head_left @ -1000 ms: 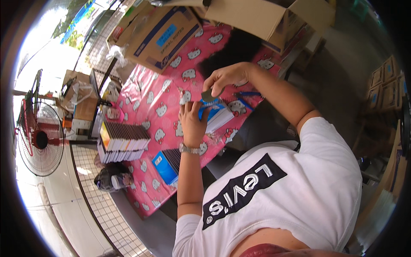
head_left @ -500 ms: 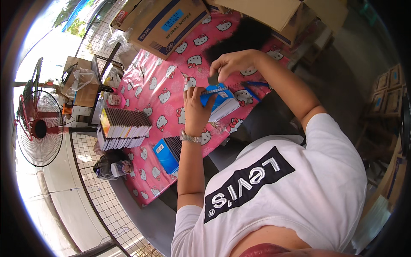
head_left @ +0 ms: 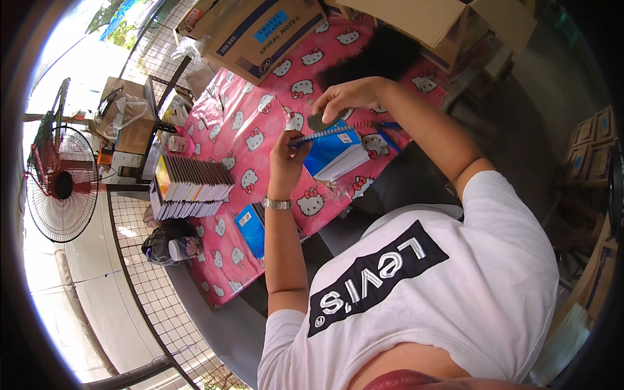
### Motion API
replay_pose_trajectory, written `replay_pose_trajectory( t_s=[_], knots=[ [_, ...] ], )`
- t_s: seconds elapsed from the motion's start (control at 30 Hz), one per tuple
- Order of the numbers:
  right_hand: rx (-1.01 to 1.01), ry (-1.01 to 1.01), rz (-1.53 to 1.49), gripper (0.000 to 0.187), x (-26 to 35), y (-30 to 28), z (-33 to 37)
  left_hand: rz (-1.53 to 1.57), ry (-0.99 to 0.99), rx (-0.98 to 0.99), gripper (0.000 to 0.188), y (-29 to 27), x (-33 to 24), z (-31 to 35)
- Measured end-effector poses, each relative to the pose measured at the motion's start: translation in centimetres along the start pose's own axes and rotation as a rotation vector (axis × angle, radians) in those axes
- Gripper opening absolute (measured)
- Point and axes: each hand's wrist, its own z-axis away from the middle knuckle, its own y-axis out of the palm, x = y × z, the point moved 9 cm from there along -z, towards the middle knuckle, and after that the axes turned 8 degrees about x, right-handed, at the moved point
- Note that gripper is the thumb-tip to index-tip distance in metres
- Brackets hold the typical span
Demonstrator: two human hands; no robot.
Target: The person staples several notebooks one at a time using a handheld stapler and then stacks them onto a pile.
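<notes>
A blue-covered spiral notebook [head_left: 333, 153] lies on the pink table, its white page edges toward me. Along its far edge runs a wire coil [head_left: 325, 134], with a stretch of coil sticking out past the right end. My left hand [head_left: 286, 159], with a metal watch on the wrist, pinches the left end of the coiled edge. In my right hand [head_left: 348, 99] is a dark, flat, rounded piece [head_left: 324, 122], held between thumb and fingers just above the coil. What this piece is cannot be made out.
Dark-spined notebooks [head_left: 195, 182] stand stacked at the left, nearer me another blue notebook [head_left: 251, 227]. Black coils [head_left: 377, 57] heap at the back beside a cardboard box [head_left: 260, 39]. An open carton [head_left: 416, 23] stands back right; a fan [head_left: 62, 185] far left.
My left hand has slid left to the end of the notebook's coiled edge, uncovering more cover. My right hand's dark piece has tilted flatter along the coil. The view has shifted slightly.
</notes>
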Motion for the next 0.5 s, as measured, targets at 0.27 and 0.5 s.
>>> replay_pose_trajectory(
  t_s=[0.27, 0.5],
  knots=[
    [-0.780, -0.047, -0.049, 0.043, -3.6, -9.0, 11.1, 0.113, -0.017, -0.071, 0.020, -0.2, 0.5, 0.4],
    [-1.332, 0.425, 1.362, 0.068, -13.1, -10.1, 18.6, 0.283, -0.027, -0.335, 0.016, -0.2, 1.4, 2.2]
  ],
)
